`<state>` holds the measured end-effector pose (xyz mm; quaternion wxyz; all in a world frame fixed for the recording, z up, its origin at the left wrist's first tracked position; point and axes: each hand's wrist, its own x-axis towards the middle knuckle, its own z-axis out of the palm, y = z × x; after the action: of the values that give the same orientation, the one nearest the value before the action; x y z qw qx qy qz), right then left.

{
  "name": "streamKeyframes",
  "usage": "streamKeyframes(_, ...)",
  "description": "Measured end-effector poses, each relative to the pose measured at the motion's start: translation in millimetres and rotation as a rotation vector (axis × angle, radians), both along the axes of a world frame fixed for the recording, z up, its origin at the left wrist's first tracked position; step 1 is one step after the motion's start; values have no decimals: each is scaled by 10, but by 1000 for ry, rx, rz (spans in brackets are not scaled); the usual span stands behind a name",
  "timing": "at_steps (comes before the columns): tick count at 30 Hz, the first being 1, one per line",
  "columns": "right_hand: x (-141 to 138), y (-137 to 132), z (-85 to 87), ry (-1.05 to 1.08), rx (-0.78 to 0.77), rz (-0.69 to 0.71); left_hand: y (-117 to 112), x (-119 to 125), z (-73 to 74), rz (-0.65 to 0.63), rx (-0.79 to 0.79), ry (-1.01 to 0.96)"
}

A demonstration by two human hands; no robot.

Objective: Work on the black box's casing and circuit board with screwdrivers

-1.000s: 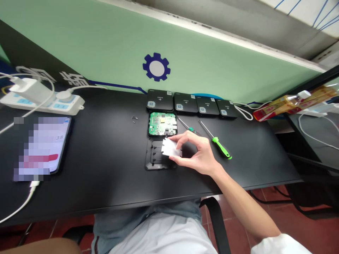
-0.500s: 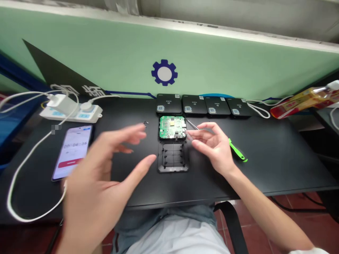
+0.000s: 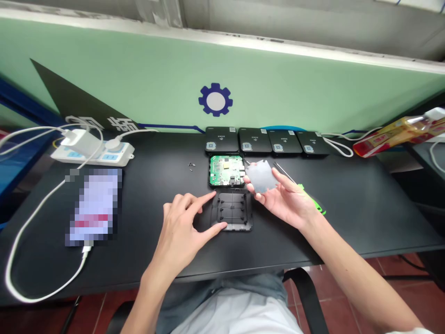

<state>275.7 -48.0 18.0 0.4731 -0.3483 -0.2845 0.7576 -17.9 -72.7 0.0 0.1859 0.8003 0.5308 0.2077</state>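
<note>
My right hand [image 3: 281,195] is shut on a thin grey square sheet [image 3: 261,176], pinching it between fingers and thumb just right of a green circuit board [image 3: 225,170]. That board sits in a black housing. My left hand [image 3: 182,227] is open and empty, its fingertips at the left edge of a black plastic case panel [image 3: 232,212] with ribbed compartments. Below my right wrist lies a green-handled screwdriver [image 3: 314,202], its handle partly hidden. Several tiny black screws [image 3: 191,166] lie left of the board.
Four black device boxes [image 3: 255,140] line the back of the black desk. A phone [image 3: 93,206] with a charging cable lies left, near a white power strip [image 3: 92,153]. A plastic-wrapped bottle [image 3: 399,134] lies at the far right against a green partition.
The view has steadied and turned slightly. My left hand has come down to the case panel, and the grey sheet now shows in my right hand, raised beside the board.
</note>
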Motion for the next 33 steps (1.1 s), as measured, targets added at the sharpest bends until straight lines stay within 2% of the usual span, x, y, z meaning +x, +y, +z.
streamKeyframes(6,-35,-36,-5,-15,7,84,-10,22,-17,-40,34,47)
streamKeyframes(11,-79,-79,-24,-118,94,124,19,21,-13,-41,15,16)
streamKeyframes(15,-152,-128,-10,-309,284,87,27,22,-13,-32,16,-4)
streamKeyframes(22,-287,-208,-33,-828,683,-80,19,30,-12,-31,16,-16)
streamKeyframes(28,-282,-186,-136,-1047,983,-6,12,34,-6,-26,11,-15)
streamKeyframes(33,-285,-193,-156,-1139,1111,56,9,31,-3,-27,9,-30)
